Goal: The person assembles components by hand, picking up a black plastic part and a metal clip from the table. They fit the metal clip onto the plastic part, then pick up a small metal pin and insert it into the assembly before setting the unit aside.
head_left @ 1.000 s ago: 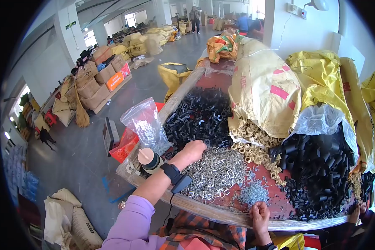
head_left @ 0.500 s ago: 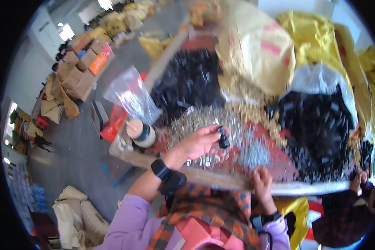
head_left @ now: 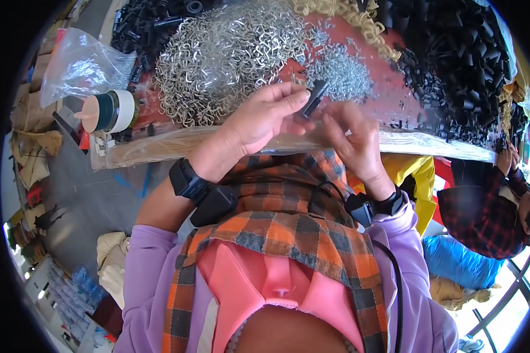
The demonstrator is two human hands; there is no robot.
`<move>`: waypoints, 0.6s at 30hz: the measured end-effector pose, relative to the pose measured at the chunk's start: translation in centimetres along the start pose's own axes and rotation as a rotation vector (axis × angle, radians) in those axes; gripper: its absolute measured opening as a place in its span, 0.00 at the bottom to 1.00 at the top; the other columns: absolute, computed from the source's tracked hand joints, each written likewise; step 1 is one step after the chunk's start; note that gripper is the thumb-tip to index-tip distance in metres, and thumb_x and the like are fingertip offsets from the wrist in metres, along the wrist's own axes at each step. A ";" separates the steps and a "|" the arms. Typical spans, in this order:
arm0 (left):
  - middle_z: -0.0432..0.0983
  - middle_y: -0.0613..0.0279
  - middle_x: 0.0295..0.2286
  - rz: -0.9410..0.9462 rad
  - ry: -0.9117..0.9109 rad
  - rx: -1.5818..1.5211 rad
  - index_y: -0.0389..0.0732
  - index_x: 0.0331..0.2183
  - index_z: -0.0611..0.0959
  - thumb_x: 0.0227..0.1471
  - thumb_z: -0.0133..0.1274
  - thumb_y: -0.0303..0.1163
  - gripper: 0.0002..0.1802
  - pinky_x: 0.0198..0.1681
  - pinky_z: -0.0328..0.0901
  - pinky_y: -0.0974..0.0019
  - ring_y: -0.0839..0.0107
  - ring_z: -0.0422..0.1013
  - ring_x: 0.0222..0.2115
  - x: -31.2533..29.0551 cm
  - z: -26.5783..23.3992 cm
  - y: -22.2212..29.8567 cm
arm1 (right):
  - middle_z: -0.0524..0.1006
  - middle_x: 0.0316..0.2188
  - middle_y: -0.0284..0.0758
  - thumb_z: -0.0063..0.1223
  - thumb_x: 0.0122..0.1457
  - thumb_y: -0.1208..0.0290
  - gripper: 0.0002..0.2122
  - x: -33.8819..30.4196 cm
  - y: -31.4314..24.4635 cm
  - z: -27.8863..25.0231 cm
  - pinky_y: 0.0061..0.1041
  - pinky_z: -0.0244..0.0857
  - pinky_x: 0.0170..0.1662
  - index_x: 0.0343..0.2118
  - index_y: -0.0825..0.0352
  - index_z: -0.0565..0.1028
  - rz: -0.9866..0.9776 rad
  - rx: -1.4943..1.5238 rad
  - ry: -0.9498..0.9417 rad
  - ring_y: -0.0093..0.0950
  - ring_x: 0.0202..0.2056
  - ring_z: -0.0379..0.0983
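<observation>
Works at a red table (head_left: 386,94) heaped with silvery hooks (head_left: 229,53), near a clear bag (head_left: 79,67) of indistinct contents. Cannot tell the grasp of right hand (head_left: 356,135). With left hand (head_left: 268,112), pinches a black part (head_left: 315,99) at the fingertips, beside right hand.

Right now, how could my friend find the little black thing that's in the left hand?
Start at the big red tabletop and look for the left hand at its near edge. The oblong black part is gripped by that hand, just below the pile of small blue-grey bits in the picture. Unlike the loose black parts lying on the tabletop, it's held.
</observation>
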State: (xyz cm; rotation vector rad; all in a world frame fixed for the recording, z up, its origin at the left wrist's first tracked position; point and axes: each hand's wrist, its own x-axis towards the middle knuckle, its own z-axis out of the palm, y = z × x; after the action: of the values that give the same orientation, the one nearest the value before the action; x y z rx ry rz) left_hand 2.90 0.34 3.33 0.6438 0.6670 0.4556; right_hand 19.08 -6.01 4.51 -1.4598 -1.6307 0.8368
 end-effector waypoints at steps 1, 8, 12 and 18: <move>0.69 0.62 0.29 -0.011 0.001 -0.008 0.35 0.39 0.68 0.50 0.40 0.34 0.16 0.26 0.63 0.77 0.75 0.68 0.27 0.0 0.0 -0.1 | 0.67 0.15 0.32 0.45 0.47 0.78 0.02 0.1 0.0 0.0 0.18 0.57 0.20 0.24 0.69 0.67 -0.033 -0.039 -0.007 0.21 0.17 0.64; 0.69 0.61 0.31 -0.030 0.014 0.005 0.34 0.36 0.70 0.51 0.39 0.33 0.14 0.32 0.66 0.73 0.74 0.68 0.29 -0.1 -0.5 -1.5 | 0.68 0.14 0.36 0.49 0.43 0.79 0.05 0.2 0.9 0.6 0.25 0.58 0.18 0.25 0.67 0.67 -0.275 -0.193 -0.051 0.31 0.16 0.66; 0.68 0.62 0.32 -0.028 0.018 0.034 0.34 0.36 0.70 0.51 0.38 0.33 0.14 0.36 0.65 0.71 0.74 0.68 0.31 -0.5 0.0 -1.9 | 0.68 0.14 0.36 0.50 0.41 0.80 0.06 0.2 0.9 0.7 0.26 0.57 0.18 0.25 0.67 0.67 -0.362 -0.284 -0.086 0.32 0.16 0.66; 0.68 0.60 0.32 0.027 -0.023 0.084 0.32 0.37 0.70 0.50 0.40 0.32 0.14 0.35 0.65 0.74 0.75 0.66 0.32 -1.2 0.3 -2.6 | 0.67 0.14 0.37 0.50 0.41 0.79 0.05 -0.5 0.2 0.7 0.25 0.59 0.19 0.23 0.68 0.68 -0.263 -0.320 -0.145 0.33 0.17 0.66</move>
State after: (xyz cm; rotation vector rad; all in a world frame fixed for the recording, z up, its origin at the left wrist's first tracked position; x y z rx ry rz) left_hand 2.72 -2.34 2.31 0.7372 0.6588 0.4461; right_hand 18.58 -6.47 3.97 -1.3758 -2.0891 0.5616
